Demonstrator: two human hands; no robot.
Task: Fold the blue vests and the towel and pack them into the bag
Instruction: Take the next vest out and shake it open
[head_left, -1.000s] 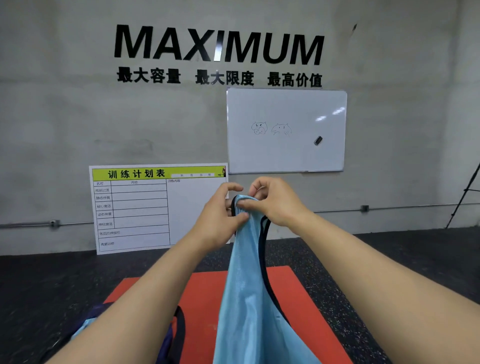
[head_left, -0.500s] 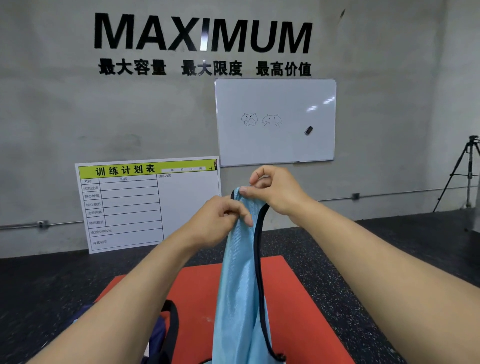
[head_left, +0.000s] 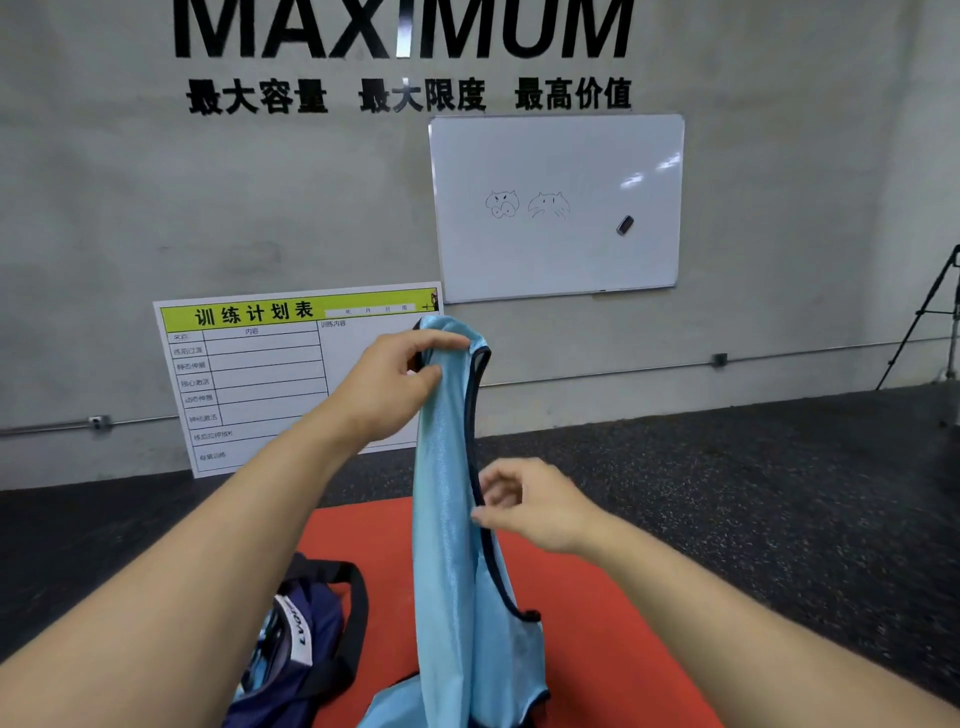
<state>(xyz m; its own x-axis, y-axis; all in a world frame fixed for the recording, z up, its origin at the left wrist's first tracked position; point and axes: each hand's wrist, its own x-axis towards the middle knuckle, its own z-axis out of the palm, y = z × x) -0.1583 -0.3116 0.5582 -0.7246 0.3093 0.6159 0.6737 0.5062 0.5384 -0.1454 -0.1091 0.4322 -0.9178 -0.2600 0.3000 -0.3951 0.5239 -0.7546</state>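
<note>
Your left hand (head_left: 397, 382) pinches the top of the blue vest (head_left: 452, 525), holding it up so it hangs down over the red mat (head_left: 613, 639). That mat lies on dark speckled flooring (head_left: 779, 493). Left of the vest, the navy bag (head_left: 296, 654) sits on the mat's edge. Your right hand (head_left: 524, 501) has its fingers loosely curled beside the vest's dark trim; whether it grips the trim, you cannot tell.
</note>
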